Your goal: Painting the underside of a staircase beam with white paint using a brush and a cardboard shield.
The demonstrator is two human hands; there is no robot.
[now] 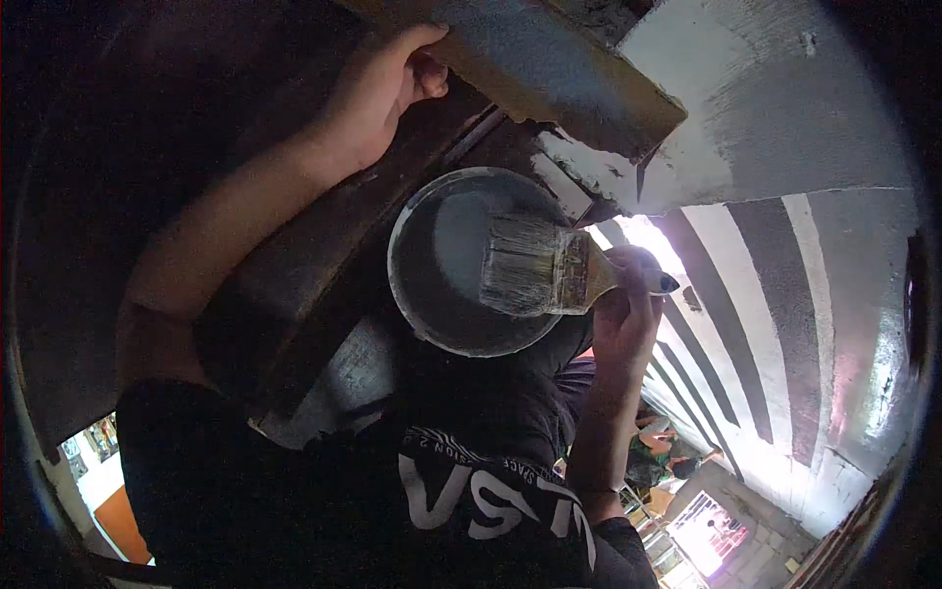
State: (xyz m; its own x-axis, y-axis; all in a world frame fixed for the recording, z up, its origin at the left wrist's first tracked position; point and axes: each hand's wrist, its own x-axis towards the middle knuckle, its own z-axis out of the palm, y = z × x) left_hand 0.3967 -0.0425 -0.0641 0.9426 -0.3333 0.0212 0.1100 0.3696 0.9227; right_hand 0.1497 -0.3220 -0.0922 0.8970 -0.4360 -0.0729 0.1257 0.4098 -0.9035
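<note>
My left hand (383, 98) is raised at the upper middle, curled at the edge of a worn, paint-stained board (579, 69), with the thumb on it. Below it is a round bucket (432, 265) with grey paint inside, close to my body. A wide brush (520, 265) with pale, paint-coated bristles lies across the bucket's mouth, level with the paint from this view. My right hand (628, 304) is closed round the brush's handle at the bucket's right side; whether it also grips the rim is hidden.
A dark ledge (324, 304) runs diagonally behind the bucket. A grey painted surface (805, 118) fills the upper right, above striped grey-and-white panels (756, 314). Far below at lower right are another person (653, 456), a ladder-like frame and a bright window (706, 530).
</note>
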